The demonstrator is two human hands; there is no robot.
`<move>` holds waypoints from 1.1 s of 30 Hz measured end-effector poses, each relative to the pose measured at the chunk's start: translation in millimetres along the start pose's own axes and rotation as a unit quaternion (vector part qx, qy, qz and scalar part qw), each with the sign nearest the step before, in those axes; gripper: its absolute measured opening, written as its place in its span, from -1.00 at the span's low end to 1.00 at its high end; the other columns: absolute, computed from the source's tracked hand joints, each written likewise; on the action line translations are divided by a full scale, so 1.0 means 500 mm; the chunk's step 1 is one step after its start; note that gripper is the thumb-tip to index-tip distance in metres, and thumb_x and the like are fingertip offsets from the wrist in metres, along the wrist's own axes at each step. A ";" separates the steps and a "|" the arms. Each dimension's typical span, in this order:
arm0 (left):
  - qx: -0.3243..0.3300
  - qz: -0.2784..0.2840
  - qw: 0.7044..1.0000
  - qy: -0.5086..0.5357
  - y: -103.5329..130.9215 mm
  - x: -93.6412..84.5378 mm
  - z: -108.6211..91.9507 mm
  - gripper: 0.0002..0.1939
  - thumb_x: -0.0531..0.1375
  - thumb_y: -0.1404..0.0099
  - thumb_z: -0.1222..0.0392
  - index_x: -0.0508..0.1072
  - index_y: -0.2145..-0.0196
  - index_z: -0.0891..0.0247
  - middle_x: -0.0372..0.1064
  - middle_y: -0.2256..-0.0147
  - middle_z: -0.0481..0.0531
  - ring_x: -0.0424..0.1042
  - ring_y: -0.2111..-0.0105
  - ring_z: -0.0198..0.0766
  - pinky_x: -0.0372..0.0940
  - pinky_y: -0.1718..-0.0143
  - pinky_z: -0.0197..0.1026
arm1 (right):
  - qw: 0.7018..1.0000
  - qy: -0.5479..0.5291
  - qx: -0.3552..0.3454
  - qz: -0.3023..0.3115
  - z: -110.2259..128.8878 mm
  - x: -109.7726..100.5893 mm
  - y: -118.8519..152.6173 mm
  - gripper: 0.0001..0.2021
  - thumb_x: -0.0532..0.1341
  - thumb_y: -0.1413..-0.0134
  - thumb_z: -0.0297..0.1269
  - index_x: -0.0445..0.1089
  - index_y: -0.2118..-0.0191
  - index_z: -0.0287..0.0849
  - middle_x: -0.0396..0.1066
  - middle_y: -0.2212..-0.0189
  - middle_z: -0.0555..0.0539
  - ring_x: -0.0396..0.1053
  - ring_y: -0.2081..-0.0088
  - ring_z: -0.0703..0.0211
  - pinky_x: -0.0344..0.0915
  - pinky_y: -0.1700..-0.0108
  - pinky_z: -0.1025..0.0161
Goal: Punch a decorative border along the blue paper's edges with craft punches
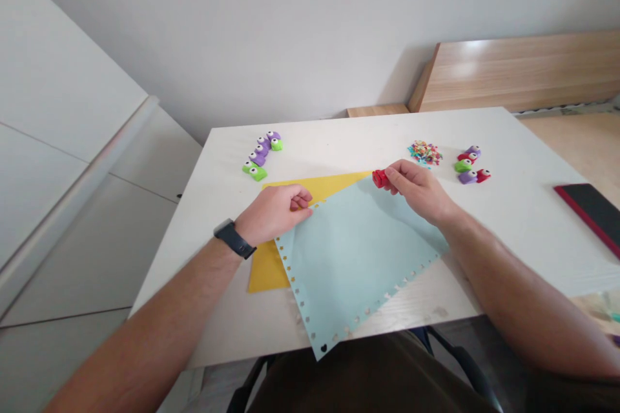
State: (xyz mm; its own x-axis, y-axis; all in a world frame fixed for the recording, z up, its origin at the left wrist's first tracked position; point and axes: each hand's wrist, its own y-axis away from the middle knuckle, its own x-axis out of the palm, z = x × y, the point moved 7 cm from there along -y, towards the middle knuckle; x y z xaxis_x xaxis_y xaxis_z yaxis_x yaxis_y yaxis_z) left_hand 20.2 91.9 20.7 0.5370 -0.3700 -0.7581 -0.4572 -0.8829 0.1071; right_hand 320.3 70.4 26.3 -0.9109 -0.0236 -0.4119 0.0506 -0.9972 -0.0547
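A light blue sheet [358, 251] with small shapes punched along its edges lies turned on the white table, its lower corner past the front edge. Beneath it, a yellow sheet [268, 268] shows at the left and top. My left hand [278, 210], with a dark watch on the wrist, pinches the blue sheet's upper left corner between thumb and fingers. In my right hand [411, 187] a small red punch [380, 179] is gripped at the sheet's far corner. Whether the paper is inside the punch cannot be made out.
Several purple and green punches [259, 155] stand at the back left of the table [339, 142]. Colourful paper bits [425, 153] lie behind my right hand, with more punches [469, 166] to their right. A black and red flat object [591, 213] is at the far right.
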 end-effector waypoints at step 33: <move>0.002 0.063 0.995 0.071 -0.023 0.012 -0.027 -0.87 0.23 -0.38 0.12 0.57 0.20 0.15 0.63 0.24 -0.05 0.60 0.26 -0.19 0.44 0.22 -0.17 | 0.995 0.080 0.029 0.050 0.011 0.033 0.044 -0.63 0.15 -0.45 0.10 0.50 0.12 -0.08 0.50 0.30 -0.04 0.34 0.29 0.12 0.24 0.22 0.15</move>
State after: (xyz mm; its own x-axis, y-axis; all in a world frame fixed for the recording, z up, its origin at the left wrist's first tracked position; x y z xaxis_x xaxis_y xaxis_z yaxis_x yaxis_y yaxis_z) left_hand 38.2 95.8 23.8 0.5699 -0.5161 -0.6394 -0.5308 -0.8252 0.1930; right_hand 304.2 47.5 23.4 -0.8254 -0.1156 -0.5526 0.1099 -0.9930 0.0436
